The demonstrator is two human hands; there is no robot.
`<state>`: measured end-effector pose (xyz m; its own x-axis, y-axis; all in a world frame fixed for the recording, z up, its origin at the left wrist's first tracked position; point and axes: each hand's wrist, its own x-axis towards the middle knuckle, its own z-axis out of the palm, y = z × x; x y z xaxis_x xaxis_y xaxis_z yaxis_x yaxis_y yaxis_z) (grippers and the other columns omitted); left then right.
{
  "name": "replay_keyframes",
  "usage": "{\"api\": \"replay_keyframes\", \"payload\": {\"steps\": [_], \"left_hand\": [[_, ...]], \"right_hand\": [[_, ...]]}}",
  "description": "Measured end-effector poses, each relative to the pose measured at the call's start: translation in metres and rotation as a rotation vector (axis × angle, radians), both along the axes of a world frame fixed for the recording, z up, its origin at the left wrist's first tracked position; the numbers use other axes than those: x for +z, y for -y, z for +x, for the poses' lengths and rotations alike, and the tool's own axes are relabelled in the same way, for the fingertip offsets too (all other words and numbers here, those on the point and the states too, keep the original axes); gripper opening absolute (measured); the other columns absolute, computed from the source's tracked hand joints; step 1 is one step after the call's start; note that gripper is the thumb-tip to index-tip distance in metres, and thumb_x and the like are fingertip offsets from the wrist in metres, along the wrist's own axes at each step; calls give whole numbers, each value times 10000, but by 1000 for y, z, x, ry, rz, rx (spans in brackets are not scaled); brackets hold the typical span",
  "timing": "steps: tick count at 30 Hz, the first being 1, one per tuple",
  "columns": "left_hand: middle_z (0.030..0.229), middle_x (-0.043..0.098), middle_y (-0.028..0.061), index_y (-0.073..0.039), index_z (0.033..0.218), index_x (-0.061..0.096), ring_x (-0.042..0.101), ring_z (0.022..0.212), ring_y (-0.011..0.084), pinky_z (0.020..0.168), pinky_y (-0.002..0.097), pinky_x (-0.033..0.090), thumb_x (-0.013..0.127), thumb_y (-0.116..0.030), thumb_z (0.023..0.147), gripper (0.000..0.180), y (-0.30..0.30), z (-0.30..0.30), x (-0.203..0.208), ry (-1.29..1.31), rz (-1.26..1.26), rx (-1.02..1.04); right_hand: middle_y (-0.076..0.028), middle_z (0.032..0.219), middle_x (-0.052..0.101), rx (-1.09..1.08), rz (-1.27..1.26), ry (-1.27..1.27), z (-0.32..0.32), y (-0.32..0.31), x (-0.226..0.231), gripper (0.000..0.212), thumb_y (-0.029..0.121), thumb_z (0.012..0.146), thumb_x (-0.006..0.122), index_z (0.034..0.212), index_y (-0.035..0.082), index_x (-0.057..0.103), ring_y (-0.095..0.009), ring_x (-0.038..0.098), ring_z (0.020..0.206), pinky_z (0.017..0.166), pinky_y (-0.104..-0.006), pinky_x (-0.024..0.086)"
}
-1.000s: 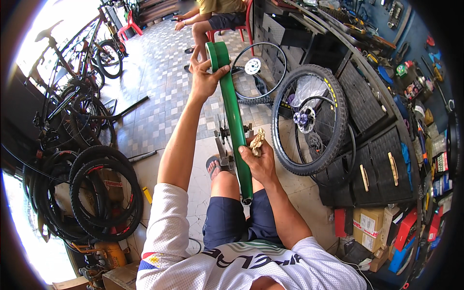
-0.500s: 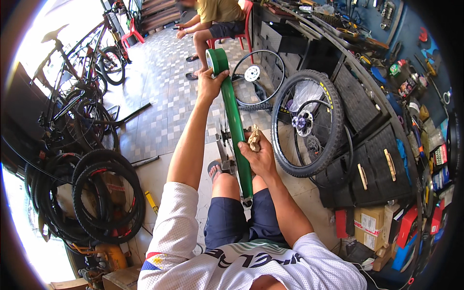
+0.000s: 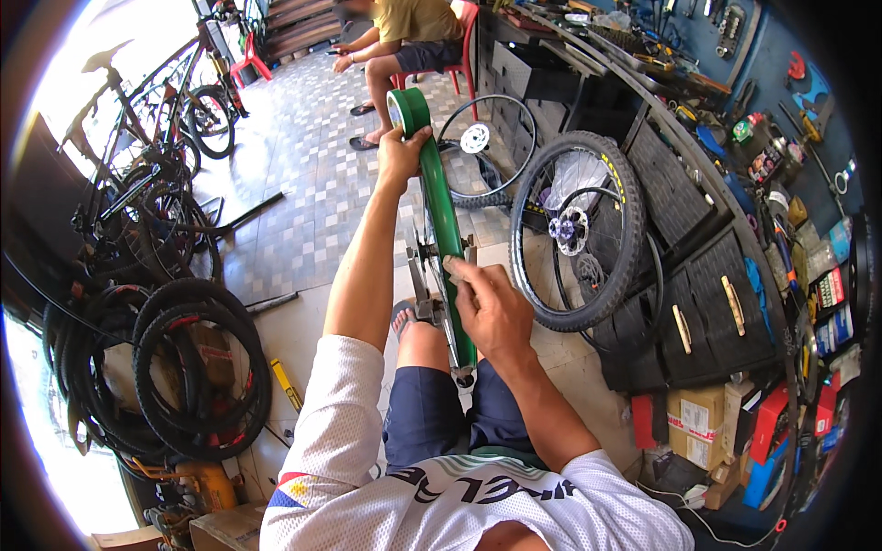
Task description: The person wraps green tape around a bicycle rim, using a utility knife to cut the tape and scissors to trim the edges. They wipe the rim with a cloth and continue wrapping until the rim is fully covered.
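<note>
A wide, shiny green tape [image 3: 447, 216] runs lengthwise along a wheel rim seen edge-on, between my knees and my outstretched left arm. Its roll [image 3: 409, 110] sits at the far end, and my left hand [image 3: 401, 161] grips it with the thumb on the near side. A metal wheel stand [image 3: 422, 280] holds the rim. My right hand [image 3: 493, 314] is curled beside the strip, its fingertips against the tape about midway along. The inside of that hand is hidden, and the tan crumpled wad is out of sight.
A knobby-tyred wheel [image 3: 577, 230] leans on dark cabinets at right, below a tool-covered bench [image 3: 680, 110]. Loose tyres [image 3: 202, 367] are piled at left near parked bicycles [image 3: 138, 165]. A person [image 3: 404, 46] sits on a red chair ahead. Boxes [image 3: 695, 427] stand lower right.
My right hand has turned over so its back faces up, with fingertips on the tape. The tan wad it held is no longer visible. My left hand stays at the roll.
</note>
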<state>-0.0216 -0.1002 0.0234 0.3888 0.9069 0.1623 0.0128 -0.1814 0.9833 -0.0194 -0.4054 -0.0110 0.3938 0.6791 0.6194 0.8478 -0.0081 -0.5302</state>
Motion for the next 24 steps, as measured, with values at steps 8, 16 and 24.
{"api": "replay_keyframes", "payload": {"steps": [8, 16, 24], "left_hand": [[781, 704, 50, -36, 1057, 729, 657, 571, 144, 447, 310, 531, 776, -289, 916, 294, 4, 0, -4, -19, 10, 33], [755, 719, 46, -34, 1031, 773, 621, 603, 77, 496, 273, 489, 785, -243, 909, 242, 42, -12, -11, -37, 167, 28], [818, 738, 75, -6, 1070, 756, 676, 636, 126, 511, 306, 553, 776, -230, 899, 282, 24, -14, -4, -82, 252, 69]], "right_hand": [[-17, 785, 626, -31, 67, 242, 0, -2, -13, 70, 138, 839, 770, 902, 151, 743, -233, 610, 620, 561, -387, 437], [-113, 854, 685, -45, -150, 114, 52, -122, 50, 128, 247, 902, 655, 878, 123, 671, -352, 702, 748, 651, -480, 548], [-121, 823, 686, -18, -205, 143, 59, -144, 58, 142, 245, 936, 608, 929, 110, 649, -361, 699, 767, 687, -502, 554]]}}
